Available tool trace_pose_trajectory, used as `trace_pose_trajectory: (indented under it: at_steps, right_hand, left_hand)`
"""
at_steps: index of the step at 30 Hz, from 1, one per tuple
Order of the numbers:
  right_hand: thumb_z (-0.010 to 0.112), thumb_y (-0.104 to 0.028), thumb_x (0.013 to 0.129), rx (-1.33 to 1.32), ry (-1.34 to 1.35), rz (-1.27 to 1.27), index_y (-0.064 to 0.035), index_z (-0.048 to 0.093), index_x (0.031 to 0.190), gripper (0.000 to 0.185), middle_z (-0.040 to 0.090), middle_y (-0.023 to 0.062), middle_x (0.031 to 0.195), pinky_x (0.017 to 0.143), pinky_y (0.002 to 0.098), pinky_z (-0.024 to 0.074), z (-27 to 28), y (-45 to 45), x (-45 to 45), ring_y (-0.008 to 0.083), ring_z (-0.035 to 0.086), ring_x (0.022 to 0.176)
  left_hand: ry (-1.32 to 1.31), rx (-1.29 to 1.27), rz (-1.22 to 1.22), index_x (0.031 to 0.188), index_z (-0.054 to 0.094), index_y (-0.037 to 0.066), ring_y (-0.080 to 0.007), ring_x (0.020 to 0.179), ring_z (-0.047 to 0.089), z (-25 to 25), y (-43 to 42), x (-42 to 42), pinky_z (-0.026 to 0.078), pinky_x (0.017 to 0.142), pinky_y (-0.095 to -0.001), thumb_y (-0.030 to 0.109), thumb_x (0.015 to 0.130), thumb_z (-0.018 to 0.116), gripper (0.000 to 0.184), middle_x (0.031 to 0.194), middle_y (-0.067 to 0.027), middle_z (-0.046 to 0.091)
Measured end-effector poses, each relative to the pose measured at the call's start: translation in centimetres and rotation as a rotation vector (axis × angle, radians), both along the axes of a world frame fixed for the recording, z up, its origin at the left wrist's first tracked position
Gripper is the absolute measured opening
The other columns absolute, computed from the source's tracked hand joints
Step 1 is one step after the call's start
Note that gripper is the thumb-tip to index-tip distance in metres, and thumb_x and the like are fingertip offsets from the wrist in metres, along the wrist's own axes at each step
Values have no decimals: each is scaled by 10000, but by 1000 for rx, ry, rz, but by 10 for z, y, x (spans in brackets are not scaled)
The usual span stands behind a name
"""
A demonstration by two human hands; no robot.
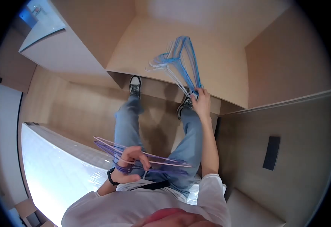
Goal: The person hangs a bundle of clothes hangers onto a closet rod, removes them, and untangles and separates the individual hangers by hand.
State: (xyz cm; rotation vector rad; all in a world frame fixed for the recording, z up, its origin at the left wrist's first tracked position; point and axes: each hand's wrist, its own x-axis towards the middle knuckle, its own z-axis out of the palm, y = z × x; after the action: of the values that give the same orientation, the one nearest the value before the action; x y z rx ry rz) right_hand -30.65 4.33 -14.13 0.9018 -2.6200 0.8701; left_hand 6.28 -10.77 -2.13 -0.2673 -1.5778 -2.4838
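Note:
Several purple and pink hangers (165, 162) lie across my lap, with their hook ends at my left hand (131, 162). The fingers of that hand are curled around the hooks, and a dark band circles the wrist. Farther forward, my right hand (201, 102) pinches the near end of a bunch of blue and white hangers (181, 62). This bunch reaches over the wooden shelf board (222, 81), its hooks pointing left. Whether the hangers touch the board is hard to tell.
Wooden side panels stand left (93, 26) and right (286, 60) of the shelf. A plastic-wrapped mattress (59, 166) is at the left. On the right, a door panel (245, 140) bears a dark handle plate (271, 153). My shoes (135, 86) are below the shelf edge.

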Motion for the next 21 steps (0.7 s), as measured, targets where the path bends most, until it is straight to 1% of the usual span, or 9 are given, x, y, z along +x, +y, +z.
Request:
trace_pose_trajectory:
  at_steps: [3,4,7,8,9,12,17,20,21]
  right_hand:
    - [729,-140,791,28,54,-72,-101,657,1105,325,633,119,1054,818,480,505,-37,-21,-16,382,587,966]
    - [730,-131,785,32,9,-77,-105,664,1092,315,635,116,1056,820,476,506,-46,-26,-23,380,589,968]
    - [730,-86,760,-3,-116,-88,-108,693,999,243,657,105,994,772,462,528,-56,-34,-38,361,624,907]
    - [731,-83,756,-9,-198,-101,-108,695,983,231,661,105,973,757,459,533,-55,-35,-39,358,632,889]
    - [732,-80,752,-9,-277,-120,-107,696,966,219,664,104,953,741,457,538,-54,-31,-41,354,640,871]
    - [705,-90,761,112,-167,-99,-94,653,905,153,661,112,910,707,459,539,-47,-33,-37,346,649,845]
    - [686,-154,802,116,127,-163,-53,594,835,140,636,143,817,650,450,506,-35,-29,-34,355,644,800]
    - [652,-170,872,-202,-182,-243,-33,565,768,192,589,152,688,602,454,454,-36,-20,-33,356,599,679]
    - [635,-174,893,-280,-183,-283,-27,556,746,222,574,151,663,593,455,440,-35,-17,-30,351,576,648]
  left_hand:
    - [-32,-59,66,1531,160,128,-200,818,639,-17,-10,-5,493,834,-317,149,829,759,922,1161,-202,591]
    - [-110,-50,174,1477,320,55,-140,661,609,-10,-4,-13,479,691,-261,134,835,741,772,1003,-156,648]
    - [-246,-262,24,1285,560,-20,-97,571,552,-17,-27,-18,406,554,-241,151,851,719,493,752,-65,640]
    - [-352,-239,117,989,678,-35,-84,514,498,-10,-21,-22,345,502,-251,176,867,694,244,575,6,551]
    - [-364,-252,171,955,669,-27,-83,522,498,-11,-18,-25,347,508,-244,183,871,690,227,593,1,557]
    - [-400,-277,330,830,601,4,-72,562,489,-14,-13,-45,350,529,-222,207,883,678,223,664,-11,572]
    - [-455,-249,282,822,550,29,-59,577,474,-5,-16,-64,349,543,-219,222,905,671,243,679,-9,557]
    - [-463,-227,322,805,531,40,-56,573,469,-7,-13,-48,341,542,-215,214,893,691,252,667,2,540]
    - [-463,-228,316,830,541,39,-61,589,478,-6,-12,-42,352,556,-218,223,887,700,250,678,1,545]
